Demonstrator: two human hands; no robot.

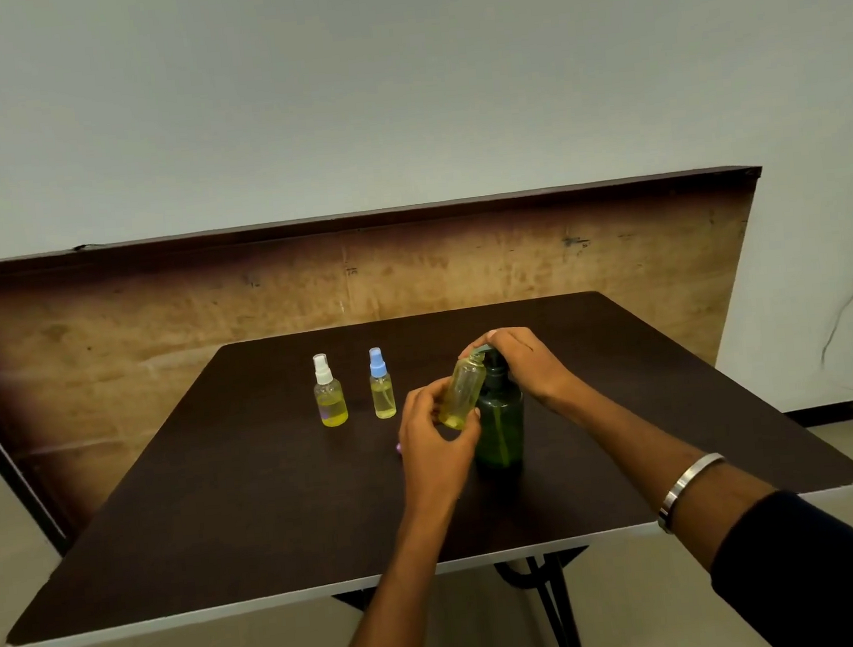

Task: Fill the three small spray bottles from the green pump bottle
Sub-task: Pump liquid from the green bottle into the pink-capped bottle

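- The green pump bottle (499, 420) stands on the dark table (225, 521), its pump head pressed under the right hand (520, 361).
- An uncapped spray bottle (464, 391) is gripped, tilted, by the left hand (432, 439), mouth apparently at the nozzle.
- Being light, smooth plastic, it is best held around the mid-body.
- Capped white-topped (329, 392) and blue-topped (381, 385) bottles stand apart.

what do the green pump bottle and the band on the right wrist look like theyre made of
Green pump bottle: likely translucent plastic with a glossy finish; its inner tube shows through the tinted wall.
Wrist band: looks like polished metal, silvery with a bright highlight along its edge.
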